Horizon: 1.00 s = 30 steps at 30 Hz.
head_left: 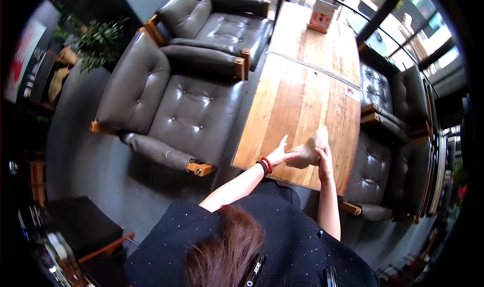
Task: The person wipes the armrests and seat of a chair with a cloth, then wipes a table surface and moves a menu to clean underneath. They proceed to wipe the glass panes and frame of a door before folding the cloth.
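Observation:
A beige cloth (pixel 305 155), bunched up, is between my two hands over the near end of the wooden table (pixel 287 100). On its right side, my right hand (pixel 323 157) is closed with the fingers gripping the cloth. My left hand (pixel 280 155) touches the left edge of the cloth, its thumb and fingers spread apart. Red and dark bead bracelets (pixel 264 166) circle my left wrist.
Dark leather armchairs (pixel 196 105) stand left of the table, and more dark seats (pixel 370 171) stand on its right. A small card (pixel 352 93) lies near the table's right edge. A menu stand (pixel 321 16) is at the far end. A plant (pixel 96 42) is at upper left.

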Motion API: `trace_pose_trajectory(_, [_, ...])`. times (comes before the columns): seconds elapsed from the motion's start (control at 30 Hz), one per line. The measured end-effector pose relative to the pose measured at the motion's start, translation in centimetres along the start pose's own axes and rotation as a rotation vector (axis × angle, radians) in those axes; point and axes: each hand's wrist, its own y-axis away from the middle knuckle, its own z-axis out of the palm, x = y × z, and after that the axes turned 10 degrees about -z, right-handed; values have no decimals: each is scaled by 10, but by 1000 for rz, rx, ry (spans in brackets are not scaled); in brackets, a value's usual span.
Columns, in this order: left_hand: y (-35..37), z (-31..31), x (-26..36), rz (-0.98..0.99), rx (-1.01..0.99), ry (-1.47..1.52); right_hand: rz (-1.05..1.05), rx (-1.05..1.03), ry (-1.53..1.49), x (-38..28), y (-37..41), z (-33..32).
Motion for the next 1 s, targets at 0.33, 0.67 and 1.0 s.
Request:
trace_pose_trajectory(0.33, [63, -49, 4, 329, 229, 333, -235, -343, 210, -6, -28, 90])
trace_pose_trajectory(0.67, [118, -29, -15, 473, 363, 929, -316, -499, 581, 44, -30, 116])
trace_pose_trajectory(1.0, [174, -52, -11, 552, 1071, -127, 610, -640, -265, 100, 47, 198])
